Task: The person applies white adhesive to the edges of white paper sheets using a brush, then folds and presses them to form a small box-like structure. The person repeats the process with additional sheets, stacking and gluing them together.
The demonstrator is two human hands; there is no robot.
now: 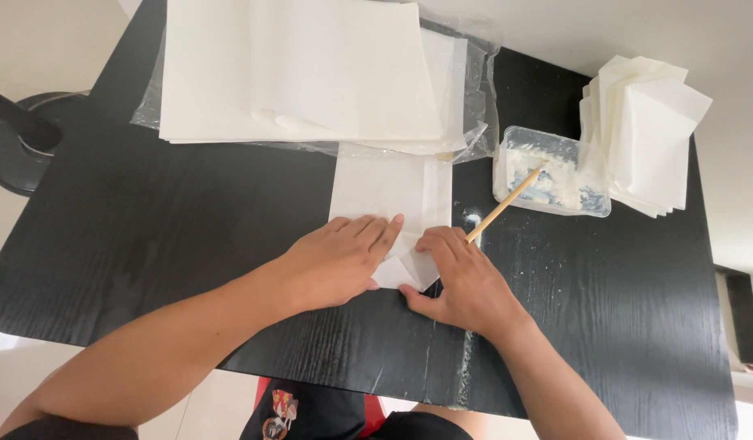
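Paper bag [390, 189] flat at table [148, 236] centre. Left hand [340, 259] pressing it, fingers flat and together. Right hand [458, 281] pinching folded bottom corner, fingers curled. Paste tub [556, 159] with stick [503, 206] at 2 o'clock; sheet stack [303, 69] at 12.

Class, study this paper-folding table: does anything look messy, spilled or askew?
Yes. White paste smears mark the black table beside the plastic tub, and the stick leans over its rim. The folded stack sits fanned, not squared.

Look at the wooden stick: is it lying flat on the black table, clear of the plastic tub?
No, the wooden stick leans with its upper end inside the plastic tub of white paste.
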